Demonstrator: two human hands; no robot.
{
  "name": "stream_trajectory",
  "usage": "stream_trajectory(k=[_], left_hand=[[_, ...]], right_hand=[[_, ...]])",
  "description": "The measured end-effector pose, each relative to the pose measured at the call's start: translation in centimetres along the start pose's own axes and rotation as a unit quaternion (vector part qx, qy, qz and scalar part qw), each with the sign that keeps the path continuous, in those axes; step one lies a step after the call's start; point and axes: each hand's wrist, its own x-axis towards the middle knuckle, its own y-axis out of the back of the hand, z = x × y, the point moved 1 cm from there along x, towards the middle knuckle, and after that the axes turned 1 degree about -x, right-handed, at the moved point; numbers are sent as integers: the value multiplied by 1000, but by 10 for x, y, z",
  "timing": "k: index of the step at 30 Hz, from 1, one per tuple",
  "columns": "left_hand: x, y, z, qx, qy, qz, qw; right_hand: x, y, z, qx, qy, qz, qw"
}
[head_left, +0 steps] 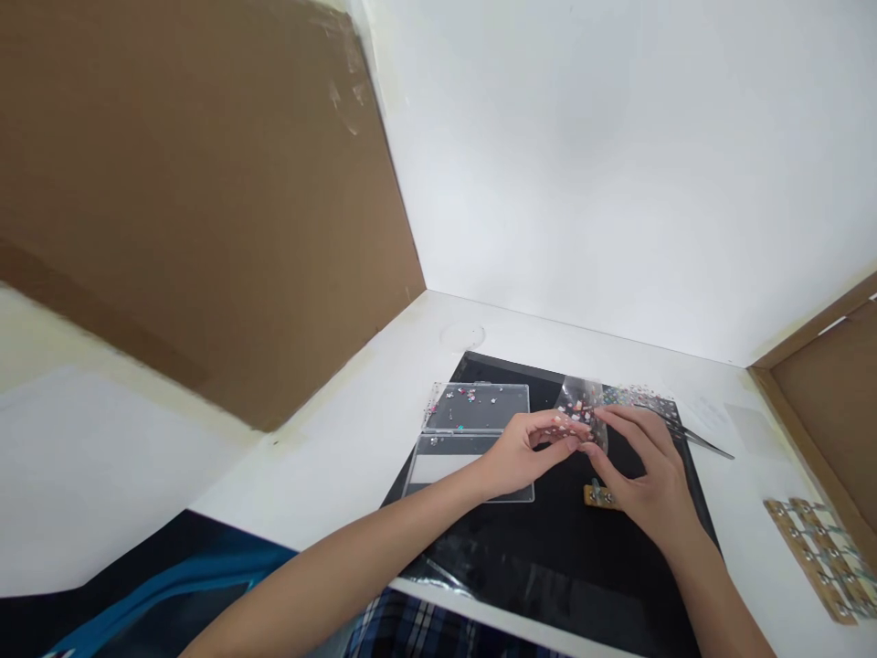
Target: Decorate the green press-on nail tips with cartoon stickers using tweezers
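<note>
Both my hands are over a black mat (548, 567), pinching a small transparent plastic bag (582, 407) of tiny pink and white pieces. My left hand (521, 448) holds the bag's left side, and my right hand (644, 475) grips its right side. To the left stands an open transparent plastic box (472, 439), with small sparkling gems scattered in its upper half. Steel tweezers (692, 437) lie right of the bag, and a small tan block with metal parts (599, 495) sits under my right hand.
A sheet dotted with small gems (644, 395) lies behind the bag. A tan perforated strip with metal studs (815, 557) rests on the white desk (760, 475) at right. Cardboard panels and a white wall surround the desk; plaid cloth shows below its front edge.
</note>
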Motion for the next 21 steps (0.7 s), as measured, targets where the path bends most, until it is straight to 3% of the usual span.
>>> stream_trajectory(k=[5, 16, 18, 21], left_hand=[[0, 3, 2, -57, 12, -22, 998], [-2, 3, 20, -46, -7, -59, 997], [-3, 2, 20, -43, -23, -52, 997], [-4, 2, 20, 24, -102, -22, 994]], right_hand=[[-4, 0, 5, 25, -4, -16, 1000], [-7, 3, 7, 81, -34, -40, 995], [-6, 3, 7, 89, -23, -46, 995], [-5, 3, 7, 98, -6, -47, 994]])
